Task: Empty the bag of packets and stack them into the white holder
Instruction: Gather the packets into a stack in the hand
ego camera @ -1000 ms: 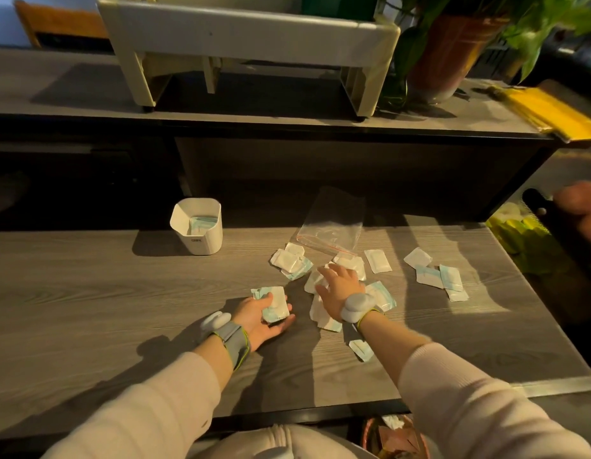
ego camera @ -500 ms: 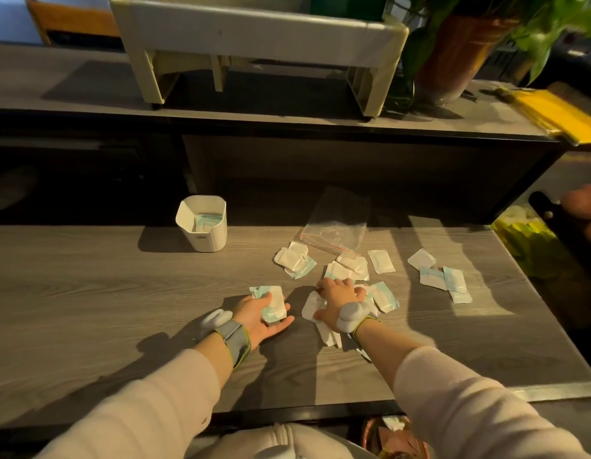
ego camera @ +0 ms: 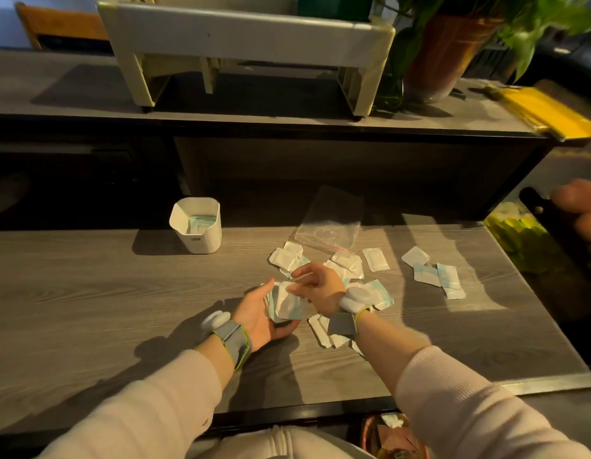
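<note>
Tabletop (ego camera: 89, 293): grey wood-grain laminate, matte, lit in strips with hard shadows.

Your left hand (ego camera: 254, 314) lies palm-up on it, fingers (ego camera: 266, 286) loosely curled round a stack of packets (ego camera: 271, 306). They are flat rectangular sachets, white with pale teal edges, slightly crinkled. Your right hand (ego camera: 320, 288) comes over from the right; its fingers (ego camera: 302, 274) pinch the top packet (ego camera: 291, 303) at its far edge, against the stack. Both wrists carry a grey fabric band with a smooth white module on it.

White holder (ego camera: 201, 240): a small, rounded-square tub of glossy plastic, upright, well to the left of the hands at the tabletop's back edge. A few teal-edged packets (ego camera: 199, 223) lie flat in its bottom.

Bag (ego camera: 332, 220): clear, thin film with a red zip line, lying limp behind the hands — whether it holds anything, I cannot tell.

Loose packets (ego camera: 375, 260) are scattered flat between the bag and your right forearm, some overlapping, a few more off to the right. Your right hand and wristband cover part of this scatter, so no count is possible.

Behind, a raised shelf (ego camera: 55, 91) of the same grey laminate carries a cream plastic stand (ego camera: 247, 24), a terracotta pot (ego camera: 443, 54) with green leaves, and a yellow sheet (ego camera: 552, 115) at its right end.

At the right edge another person's hand (ego camera: 582, 207) shows — blurred, on a dark object (ego camera: 546, 220).
</note>
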Demonstrator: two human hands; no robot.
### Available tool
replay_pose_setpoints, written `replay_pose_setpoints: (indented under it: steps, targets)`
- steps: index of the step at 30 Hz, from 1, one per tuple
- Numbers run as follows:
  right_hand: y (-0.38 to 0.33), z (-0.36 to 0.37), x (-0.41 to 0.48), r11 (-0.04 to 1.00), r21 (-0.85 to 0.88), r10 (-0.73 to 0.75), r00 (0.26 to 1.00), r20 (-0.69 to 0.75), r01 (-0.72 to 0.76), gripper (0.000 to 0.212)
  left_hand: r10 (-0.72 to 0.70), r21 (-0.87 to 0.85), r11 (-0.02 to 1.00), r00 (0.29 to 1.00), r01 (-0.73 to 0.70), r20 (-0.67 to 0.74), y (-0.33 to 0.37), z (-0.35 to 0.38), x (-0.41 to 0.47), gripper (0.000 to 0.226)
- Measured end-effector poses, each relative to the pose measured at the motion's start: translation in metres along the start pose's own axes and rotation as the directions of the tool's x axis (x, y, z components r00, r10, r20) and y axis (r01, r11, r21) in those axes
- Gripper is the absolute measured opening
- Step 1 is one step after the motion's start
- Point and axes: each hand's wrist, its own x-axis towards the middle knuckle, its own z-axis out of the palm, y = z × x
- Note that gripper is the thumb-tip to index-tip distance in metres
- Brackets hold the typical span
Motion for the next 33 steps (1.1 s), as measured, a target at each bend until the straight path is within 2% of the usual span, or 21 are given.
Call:
replay_pose_setpoints:
  steps: [2,5,8,9,11,13,16,20,22,25,28,31,33]
  targets:
    - [0.001,0.002,0.000,0.999,-0.039,0.003,1.000,-0.012,-0.003,0.024,0.012,0.047,0.999,0.998,-0.014,0.056,-0.001,0.002,-0.002,0.031]
    - [0.002,0.000,0.000,0.998,-0.055,0.003,1.000,-0.028,-0.005,0.025,0.080,0.119,0.989,0.993,-0.090,0.087,-0.008,0.003,-0.003,0.014]
    - [0.003,-0.005,0.002,1.000,-0.011,-0.007,0.996,-0.089,0.006,0.015,0.124,0.111,0.985,0.991,-0.130,0.054,-0.011,0.001,0.000,0.028]
    - [0.005,-0.008,0.002,0.999,-0.035,-0.013,0.992,-0.124,0.009,0.010,0.122,0.100,0.987,0.992,-0.124,0.026,-0.011,0.002,0.002,0.031]
    - [0.011,-0.017,0.004,0.981,-0.195,-0.025,0.988,-0.154,-0.006,0.008,0.117,0.077,0.991,0.992,-0.113,-0.051,-0.011,0.001,0.007,0.038]
    - [0.017,-0.030,0.004,0.904,-0.426,0.019,0.998,-0.053,-0.039,0.017,0.125,0.058,0.991,0.987,-0.120,-0.101,-0.010,0.001,0.010,0.042]
    - [0.025,-0.047,-0.002,0.734,-0.678,0.175,0.976,0.127,-0.044,0.036,0.155,0.042,0.988,0.984,-0.152,-0.087,-0.011,0.003,0.011,0.041]
    - [0.034,-0.056,-0.016,0.470,-0.883,0.212,0.970,0.115,0.002,0.064,0.169,-0.014,0.985,0.980,-0.171,-0.107,-0.015,0.003,0.012,0.043]
    - [0.040,-0.055,-0.021,0.427,-0.904,0.209,0.973,0.102,0.003,0.070,0.173,-0.021,0.984,0.977,-0.177,-0.127,-0.019,0.004,0.012,0.044]
    - [0.047,-0.054,-0.023,0.472,-0.881,0.178,0.978,0.109,0.012,0.066,0.179,-0.013,0.983,0.972,-0.183,-0.152,-0.023,0.006,0.012,0.044]
    - [0.052,-0.059,-0.021,0.580,-0.814,0.096,0.988,0.117,0.040,0.049,0.186,-0.028,0.981,0.968,-0.193,-0.169,-0.025,0.008,0.012,0.043]
    - [0.050,-0.061,-0.018,0.791,-0.610,0.003,0.997,0.074,0.043,0.020,0.196,-0.041,0.978,0.964,-0.206,-0.182,-0.025,0.013,0.011,0.042]
    - [0.039,-0.063,-0.016,0.936,-0.351,0.006,1.000,-0.019,-0.012,0.018,0.211,-0.058,0.973,0.960,-0.225,-0.182,-0.023,0.019,0.010,0.042]
